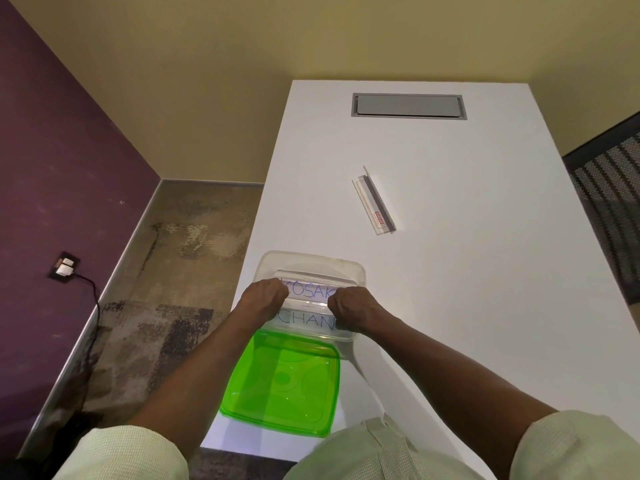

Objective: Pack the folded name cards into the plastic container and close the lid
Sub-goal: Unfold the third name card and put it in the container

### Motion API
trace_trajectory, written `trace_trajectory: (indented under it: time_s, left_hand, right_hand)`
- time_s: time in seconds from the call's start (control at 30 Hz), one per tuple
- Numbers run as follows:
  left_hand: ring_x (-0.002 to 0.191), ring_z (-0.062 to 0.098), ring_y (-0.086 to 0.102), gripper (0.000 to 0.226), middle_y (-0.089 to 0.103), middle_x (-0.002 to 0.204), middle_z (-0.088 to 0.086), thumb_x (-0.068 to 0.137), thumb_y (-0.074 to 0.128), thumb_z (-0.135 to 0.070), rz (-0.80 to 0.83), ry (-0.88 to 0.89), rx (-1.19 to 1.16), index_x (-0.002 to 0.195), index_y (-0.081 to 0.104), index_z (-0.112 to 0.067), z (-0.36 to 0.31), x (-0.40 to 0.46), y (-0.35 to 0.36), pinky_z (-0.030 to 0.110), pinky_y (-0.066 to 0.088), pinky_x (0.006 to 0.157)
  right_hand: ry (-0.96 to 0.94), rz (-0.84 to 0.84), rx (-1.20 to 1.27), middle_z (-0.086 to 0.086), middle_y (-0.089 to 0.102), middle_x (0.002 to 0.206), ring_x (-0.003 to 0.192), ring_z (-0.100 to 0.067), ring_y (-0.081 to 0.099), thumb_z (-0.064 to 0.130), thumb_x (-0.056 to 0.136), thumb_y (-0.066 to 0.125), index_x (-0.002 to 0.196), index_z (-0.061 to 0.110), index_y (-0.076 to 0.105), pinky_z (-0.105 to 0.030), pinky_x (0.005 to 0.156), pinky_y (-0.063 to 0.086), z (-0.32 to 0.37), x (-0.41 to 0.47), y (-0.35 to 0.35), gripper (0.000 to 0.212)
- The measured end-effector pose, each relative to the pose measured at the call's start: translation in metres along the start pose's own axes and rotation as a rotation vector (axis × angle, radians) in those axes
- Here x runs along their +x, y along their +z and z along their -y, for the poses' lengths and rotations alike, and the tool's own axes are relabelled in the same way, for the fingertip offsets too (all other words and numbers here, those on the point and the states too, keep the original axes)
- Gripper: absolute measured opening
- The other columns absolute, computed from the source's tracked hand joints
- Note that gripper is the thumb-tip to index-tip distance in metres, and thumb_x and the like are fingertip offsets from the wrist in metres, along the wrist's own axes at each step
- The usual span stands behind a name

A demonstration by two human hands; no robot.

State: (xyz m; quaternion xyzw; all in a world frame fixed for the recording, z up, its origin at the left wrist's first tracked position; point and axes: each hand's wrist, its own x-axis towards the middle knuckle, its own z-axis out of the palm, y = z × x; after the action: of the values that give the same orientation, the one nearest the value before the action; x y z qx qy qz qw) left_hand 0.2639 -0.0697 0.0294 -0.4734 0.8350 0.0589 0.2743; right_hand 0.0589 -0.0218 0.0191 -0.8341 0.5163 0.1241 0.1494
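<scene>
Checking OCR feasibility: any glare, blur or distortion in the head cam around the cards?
Head view: wide-angle bends the table edges; lighting soft and even; green lid oversaturated, nearly glowing; card lettering reads through the clear container, partly hidden by left hand and right hand; no motion blur evident.

Our two hands, the left hand point(265, 296) and right hand point(351, 310), crowd the middle of the clear plastic container point(358, 276), gripping a white name card point(308, 292). At six o'clock the green translucent lid point(282, 382) covers the near white table point(467, 271). At one o'clock a clear acrylic card holder point(375, 202) lies well apart. At three o'clock we have bare tabletop; at twelve, open surface up to the grey cable hatch point(408, 105).
</scene>
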Motion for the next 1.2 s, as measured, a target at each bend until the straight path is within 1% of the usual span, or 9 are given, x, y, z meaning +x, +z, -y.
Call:
trace_trajectory:
  time_s: [0.1,0.2,0.4,0.53,0.63,0.73,0.83,1.1,1.2]
  left_hand:
    - [0.109,0.034,0.064,0.034,0.061,0.119,0.016,0.083,0.066,-0.001,0.008,-0.019,-0.028,0.116,0.062,-0.007,0.002,0.001,-0.009,0.041,0.052,0.087]
    - [0.109,0.032,0.064,0.040,0.062,0.121,0.014,0.082,0.073,-0.014,-0.027,-0.037,-0.106,0.120,0.063,-0.009,0.003,0.003,-0.019,0.037,0.052,0.086]
    - [0.113,0.028,0.060,0.042,0.063,0.124,0.009,0.084,0.071,-0.037,-0.148,-0.065,-0.373,0.120,0.065,-0.016,-0.004,0.006,-0.036,0.036,0.050,0.092]
    - [0.103,0.026,0.064,0.037,0.070,0.113,0.008,0.084,0.072,-0.035,-0.229,-0.071,-0.479,0.112,0.070,-0.012,-0.016,0.006,-0.052,0.037,0.053,0.089]
    - [0.096,0.025,0.065,0.033,0.072,0.106,0.009,0.083,0.073,-0.032,-0.297,-0.075,-0.548,0.108,0.071,-0.010,-0.026,0.006,-0.062,0.033,0.053,0.082]
    - [0.093,0.023,0.065,0.029,0.073,0.101,0.007,0.084,0.072,-0.030,-0.343,-0.076,-0.575,0.105,0.073,-0.010,-0.037,0.008,-0.071,0.030,0.051,0.078]
    - [0.093,0.022,0.065,0.025,0.073,0.098,0.005,0.084,0.071,-0.029,-0.388,-0.080,-0.614,0.101,0.073,-0.011,-0.048,0.014,-0.081,0.031,0.053,0.080]
    - [0.091,0.020,0.067,0.024,0.074,0.096,0.004,0.083,0.072,-0.030,-0.451,-0.131,-0.722,0.098,0.074,-0.011,-0.081,0.024,-0.096,0.030,0.055,0.079]
    - [0.094,0.020,0.066,0.024,0.074,0.098,0.003,0.083,0.071,-0.031,-0.454,-0.146,-0.713,0.099,0.074,-0.012,-0.090,0.028,-0.103,0.033,0.055,0.082]
  right_hand:
    - [0.012,-0.037,0.027,-0.017,0.065,0.110,0.102,-0.035,0.062,0.024,0.088,0.061,0.107,0.005,0.062,-0.037,0.080,0.048,-0.002,-0.001,-0.007,0.027]
    - [0.021,-0.135,0.058,-0.019,0.065,0.108,0.100,-0.036,0.062,0.029,0.091,0.058,0.106,0.003,0.061,-0.038,0.078,0.049,-0.004,-0.003,-0.012,0.031]
    - [0.042,-0.377,0.100,-0.021,0.068,0.089,0.085,-0.038,0.064,0.031,0.092,0.054,0.089,0.002,0.066,-0.036,0.064,0.046,-0.012,-0.014,-0.027,0.031]
    - [0.088,-0.440,0.079,-0.019,0.066,0.076,0.074,-0.037,0.062,0.028,0.091,0.053,0.074,0.004,0.061,-0.032,0.057,0.033,-0.023,-0.027,-0.035,0.031]
    - [0.149,-0.483,0.100,-0.016,0.061,0.064,0.063,-0.035,0.058,0.025,0.090,0.052,0.060,0.011,0.047,-0.029,0.054,0.027,-0.034,-0.040,-0.036,0.033]
    - [0.200,-0.479,0.105,-0.012,0.056,0.060,0.058,-0.030,0.048,0.024,0.093,0.048,0.059,0.014,0.040,-0.030,0.054,0.026,-0.046,-0.054,-0.034,0.035]
    - [0.253,-0.491,0.114,-0.006,0.039,0.052,0.054,-0.027,0.035,0.021,0.091,0.050,0.056,0.014,0.035,-0.030,0.052,0.024,-0.060,-0.067,-0.032,0.039]
    - [0.375,-0.510,0.211,-0.003,0.037,0.055,0.058,-0.024,0.036,0.019,0.091,0.046,0.059,0.013,0.033,-0.029,0.054,0.023,-0.099,-0.093,-0.023,0.036]
    - [0.421,-0.512,0.267,0.001,0.028,0.052,0.060,-0.024,0.035,0.018,0.090,0.045,0.056,0.015,0.024,-0.029,0.055,0.023,-0.114,-0.098,-0.022,0.040]
